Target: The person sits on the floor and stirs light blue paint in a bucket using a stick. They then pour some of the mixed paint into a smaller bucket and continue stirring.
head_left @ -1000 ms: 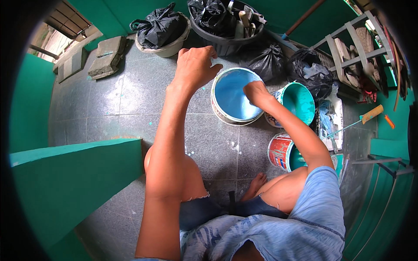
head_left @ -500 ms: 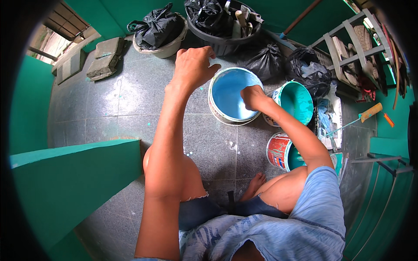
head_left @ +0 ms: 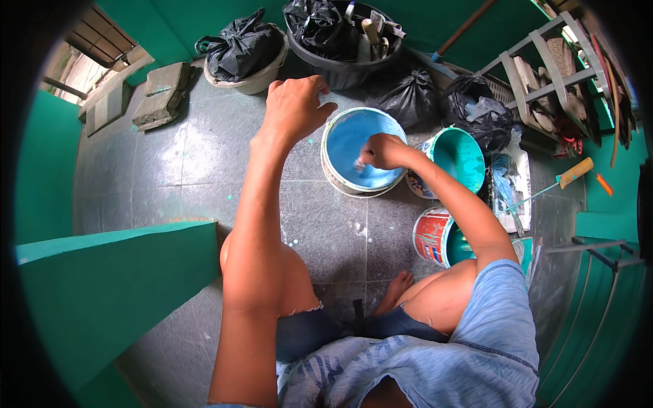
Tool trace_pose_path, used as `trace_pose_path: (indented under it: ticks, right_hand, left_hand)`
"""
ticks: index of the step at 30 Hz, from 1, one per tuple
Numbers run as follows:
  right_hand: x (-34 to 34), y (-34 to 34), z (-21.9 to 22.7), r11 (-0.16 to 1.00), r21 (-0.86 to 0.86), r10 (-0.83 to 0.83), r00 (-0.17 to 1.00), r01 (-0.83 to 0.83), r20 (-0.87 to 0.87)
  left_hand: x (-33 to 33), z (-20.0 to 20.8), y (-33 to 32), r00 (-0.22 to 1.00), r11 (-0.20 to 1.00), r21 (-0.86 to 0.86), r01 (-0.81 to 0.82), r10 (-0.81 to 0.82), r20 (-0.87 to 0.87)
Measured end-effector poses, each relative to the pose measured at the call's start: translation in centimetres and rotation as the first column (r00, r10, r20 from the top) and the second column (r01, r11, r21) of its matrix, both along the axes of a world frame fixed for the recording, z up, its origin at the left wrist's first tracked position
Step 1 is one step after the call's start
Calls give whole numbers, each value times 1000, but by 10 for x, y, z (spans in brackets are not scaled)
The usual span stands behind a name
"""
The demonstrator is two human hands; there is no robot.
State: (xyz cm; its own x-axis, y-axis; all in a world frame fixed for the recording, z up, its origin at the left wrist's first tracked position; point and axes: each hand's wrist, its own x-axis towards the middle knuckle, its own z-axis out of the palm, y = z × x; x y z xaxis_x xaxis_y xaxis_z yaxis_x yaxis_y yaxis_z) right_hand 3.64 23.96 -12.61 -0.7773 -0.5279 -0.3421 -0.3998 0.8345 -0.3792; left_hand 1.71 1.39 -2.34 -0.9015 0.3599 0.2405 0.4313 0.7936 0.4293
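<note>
My right hand [head_left: 383,151] reaches over a white bucket [head_left: 325,158] whose inner wall is coated light blue. Its fingers are closed, and a pale blur shows just below them inside the bucket; what they grip I cannot make out. To the left, my left hand [head_left: 295,105] hovers near the bucket's far left rim. The thumb stands apart from the bent fingers, with nothing seen between them. Right of the bucket, a second bucket [head_left: 460,156] is tilted, its inside green. Closer to my leg lies a red-labelled paint bucket [head_left: 430,234] with green inside.
Black bags fill a pale basin [head_left: 235,86] and a dark tub [head_left: 340,66] at the back; another black bag [head_left: 412,98] sits beside them. A paint roller [head_left: 575,173], a grey metal rack [head_left: 554,58] and a green partition [head_left: 122,265] flank me.
My right hand has moved left and slightly down, further over the bucket's inside. My left hand keeps about the same place while the whole view shifts slightly.
</note>
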Motion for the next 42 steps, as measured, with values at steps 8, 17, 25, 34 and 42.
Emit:
trace_pose_path:
  ticks: [8, 17, 25, 34, 42]
  right_hand:
    - [-3, 4, -14, 974, 227, 51, 993, -25, -111]
    - [-5, 22, -45, 998, 48, -8, 806, 46, -591]
    - [7, 13, -38, 992, -118, -7, 892, -52, -453]
    - [14, 5, -6, 947, 225, 215, 973, -228, 84]
    - [-11, 43, -76, 989, 54, -91, 855, 137, -510]
  left_hand:
    - [1, 2, 3, 1000, 1000, -2, -3, 3, 17]
    - [2, 7, 8, 1000, 1000, 0, -6, 6, 30]
    - [2, 5, 5, 999, 1000, 10, -14, 14, 50]
    - [3, 5, 3, 999, 1000, 11, -13, 12, 40]
    - [2, 10, 11, 1000, 1000, 7, 10, -10, -14]
